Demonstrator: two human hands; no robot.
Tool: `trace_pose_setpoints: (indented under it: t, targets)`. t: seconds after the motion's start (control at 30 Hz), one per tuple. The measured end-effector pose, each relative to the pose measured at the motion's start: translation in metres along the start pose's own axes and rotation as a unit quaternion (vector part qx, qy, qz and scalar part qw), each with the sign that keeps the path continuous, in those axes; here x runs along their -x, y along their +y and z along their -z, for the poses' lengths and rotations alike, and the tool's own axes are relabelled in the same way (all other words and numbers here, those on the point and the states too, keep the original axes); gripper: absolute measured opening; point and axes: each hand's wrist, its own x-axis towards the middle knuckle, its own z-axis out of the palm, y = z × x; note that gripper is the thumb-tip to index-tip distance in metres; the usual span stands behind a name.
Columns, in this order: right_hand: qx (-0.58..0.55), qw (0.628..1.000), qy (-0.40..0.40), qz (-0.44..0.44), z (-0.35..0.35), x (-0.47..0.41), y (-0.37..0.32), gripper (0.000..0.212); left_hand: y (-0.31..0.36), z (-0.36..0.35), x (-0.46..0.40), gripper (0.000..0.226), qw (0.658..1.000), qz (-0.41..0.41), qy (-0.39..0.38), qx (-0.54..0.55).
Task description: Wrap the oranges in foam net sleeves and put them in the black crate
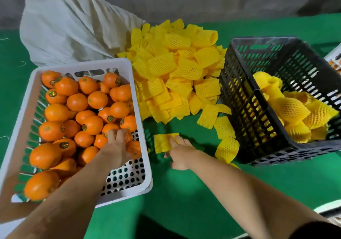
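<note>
green cloth table (184, 192) carries white crate (142, 109), black crate (245, 109), sleeve pile (177, 69), white sack (70, 26).

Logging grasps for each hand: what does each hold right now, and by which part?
Right hand pinches a foam sleeve by its near right edge. Left hand reaches onto an orange in the white crate; grip cannot be told.

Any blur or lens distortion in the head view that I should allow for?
Head view: wide-angle bending bows the white basket and black crate edges; the left hand is slightly motion-blurred over the oranges; lighting is even, without harsh glare.
</note>
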Motion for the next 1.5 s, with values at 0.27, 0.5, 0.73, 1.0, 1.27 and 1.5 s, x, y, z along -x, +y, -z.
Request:
trace_pose_setpoints:
  t: [0.27,0.5,0.73,1.0,1.27,1.5]
  targets:
    - [-0.166,0.972,0.165,-0.031,-0.001,-0.003,-0.002,0.064,-0.004,-0.015,-0.006,0.082,0.996,-0.015,-0.025,-0.079]
    - [-0.519,0.781,0.348,-0.008,0.013,0.020,-0.025,0.063,0.008,-0.021,-0.015,0.102,0.954,-0.086,-0.065,-0.279]
    - [-0.578,0.705,0.409,0.042,0.033,0.046,-0.047,0.057,0.006,0.004,0.000,0.067,0.977,-0.039,-0.113,-0.178]
    - [-0.603,0.670,0.425,0.085,0.043,0.069,-0.053,0.051,0.016,0.065,0.094,0.044,0.866,-0.090,0.097,0.483]
    - [-0.529,0.720,0.434,0.116,0.067,0.084,-0.079,0.038,0.027,0.022,0.142,0.060,0.846,-0.231,0.120,0.465]
    - [-0.434,0.737,0.506,0.110,0.081,0.087,-0.089,0.004,0.027,0.014,0.139,0.056,0.880,-0.274,0.186,0.342]
